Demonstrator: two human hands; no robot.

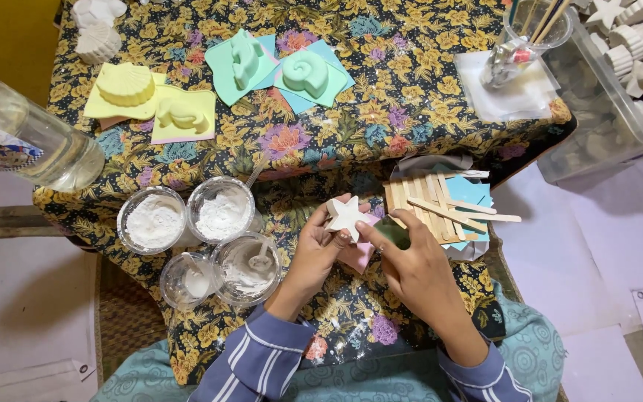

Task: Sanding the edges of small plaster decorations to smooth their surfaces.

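Note:
My left hand (315, 249) holds a white star-shaped plaster cast (345, 215) by its left points, over a floral cloth (381, 89). My right hand (414, 264) touches the star's lower right edge with its fingertips and seems to grip a small dark green thing (394, 235) under the palm. A pink paper square (359, 254) lies under both hands. Just right of the star lie several wooden sticks (440, 208) on blue paper.
Several clear cups of white powder (155, 221) stand left of my hands. Yellow casts (126, 83) and green casts (305, 73) rest on paper squares at the back. A clear bottle (35, 138) lies left. A clear bin of white casts (638, 59) stands right.

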